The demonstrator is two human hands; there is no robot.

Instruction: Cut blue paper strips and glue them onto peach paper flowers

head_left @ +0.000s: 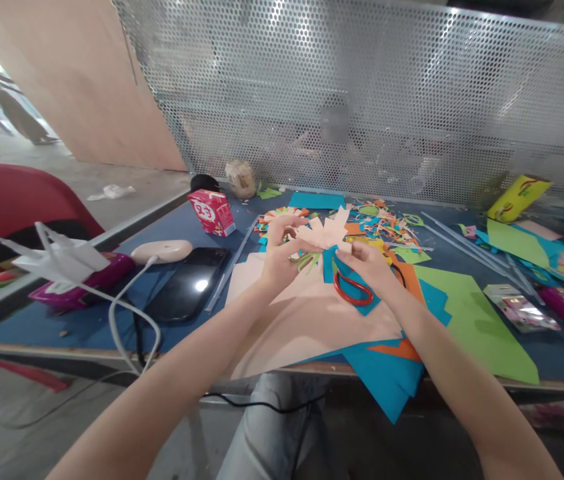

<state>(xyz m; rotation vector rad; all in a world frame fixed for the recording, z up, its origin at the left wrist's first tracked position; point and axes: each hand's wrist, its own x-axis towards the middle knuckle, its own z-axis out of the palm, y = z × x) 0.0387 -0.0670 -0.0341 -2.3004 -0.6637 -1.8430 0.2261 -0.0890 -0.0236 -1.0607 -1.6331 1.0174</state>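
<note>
Both my hands meet over the middle of the blue table (pixel 172 223). My left hand (pixel 281 255) is closed on a peach paper cut-out (pixel 323 231) with pointed strips fanning upward. My right hand (pixel 369 265) pinches the same cut-out from the right, with a blue paper piece (pixel 331 263) hanging under it. Red-handled scissors (pixel 352 290) lie just below my right hand on blue paper. A large peach sheet (pixel 307 323) lies under both wrists.
Green (pixel 477 320), blue (pixel 387 377) and orange sheets spread to the right, paper scraps (pixel 385 223) behind. A black phone (pixel 187 283), white charger and cable (pixel 69 260), and red carton (pixel 212 212) sit left. A perforated metal screen (pixel 362 100) backs the table. A yellow box (pixel 517 197) stands far right.
</note>
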